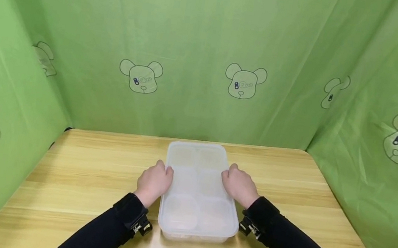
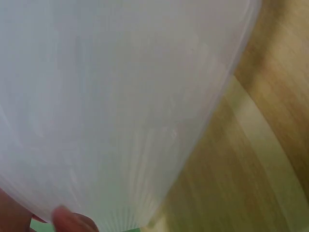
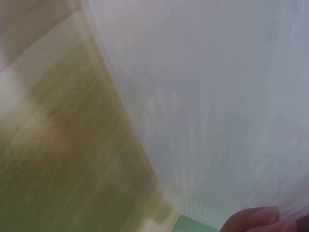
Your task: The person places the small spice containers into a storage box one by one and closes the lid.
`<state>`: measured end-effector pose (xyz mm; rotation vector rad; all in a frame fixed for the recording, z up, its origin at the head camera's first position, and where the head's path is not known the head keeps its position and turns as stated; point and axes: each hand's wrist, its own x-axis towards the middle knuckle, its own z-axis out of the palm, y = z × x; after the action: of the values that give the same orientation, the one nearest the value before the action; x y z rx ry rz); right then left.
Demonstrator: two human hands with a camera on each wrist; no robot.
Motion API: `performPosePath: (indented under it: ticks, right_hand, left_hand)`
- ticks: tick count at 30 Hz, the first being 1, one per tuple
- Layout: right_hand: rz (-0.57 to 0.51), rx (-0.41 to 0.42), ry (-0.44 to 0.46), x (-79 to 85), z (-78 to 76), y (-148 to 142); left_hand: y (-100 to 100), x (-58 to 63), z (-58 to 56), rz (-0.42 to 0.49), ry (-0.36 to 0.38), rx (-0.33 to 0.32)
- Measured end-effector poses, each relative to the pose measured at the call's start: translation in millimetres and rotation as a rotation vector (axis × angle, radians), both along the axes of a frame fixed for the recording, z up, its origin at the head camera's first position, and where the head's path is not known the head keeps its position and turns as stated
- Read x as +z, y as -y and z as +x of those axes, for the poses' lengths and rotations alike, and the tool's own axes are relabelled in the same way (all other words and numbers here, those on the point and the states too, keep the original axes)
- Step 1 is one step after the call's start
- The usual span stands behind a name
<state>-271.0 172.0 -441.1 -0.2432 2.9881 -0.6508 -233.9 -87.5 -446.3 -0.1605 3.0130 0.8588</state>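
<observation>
A translucent plastic food container (image 1: 195, 185) with a frosted lid sits lengthwise in front of me, and the outlines of several compartments show through its top. My left hand (image 1: 153, 182) grips its left long side, thumb along the rim and the other fingers mostly hidden. On the opposite side my right hand (image 1: 240, 186) holds the rim in the same way. The container's pale wall (image 2: 111, 96) fills much of the left wrist view, with fingertips (image 2: 72, 221) at its lower edge. Fingertips (image 3: 253, 218) also touch the rim in the right wrist view.
A light wood-grain table (image 1: 98, 177) lies under the container. Green fabric walls (image 1: 185, 113) with printed bear heads stand behind the table and along both sides. Each wrist wears a black strap with a small camera, the left camera (image 1: 143, 226) near the container's side.
</observation>
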Motion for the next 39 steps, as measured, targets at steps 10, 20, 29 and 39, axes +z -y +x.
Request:
performPosePath:
  ticks: [10, 20, 29, 39]
  right_hand:
    - [0.041, 0.046, -0.017, -5.3, -4.1, -1.0]
    - [0.002, 0.028, 0.041, -11.9, -7.4, -1.1]
    - [-0.067, 0.001, 0.097, -10.6, -4.1, -3.2]
    - [-0.167, 0.041, 0.111, -13.7, -6.1, -8.2]
  left_hand:
    - [-1.4, -2.3, -4.3, -0.023, 0.039, -0.009]
    - [-0.6, -8.7, -8.4, 0.0, 0.031, -0.048]
    - [0.6, -14.8, -8.1, 0.089, -0.036, -0.11]
    - [1.5, -16.2, -9.2, 0.15, -0.028, -0.109]
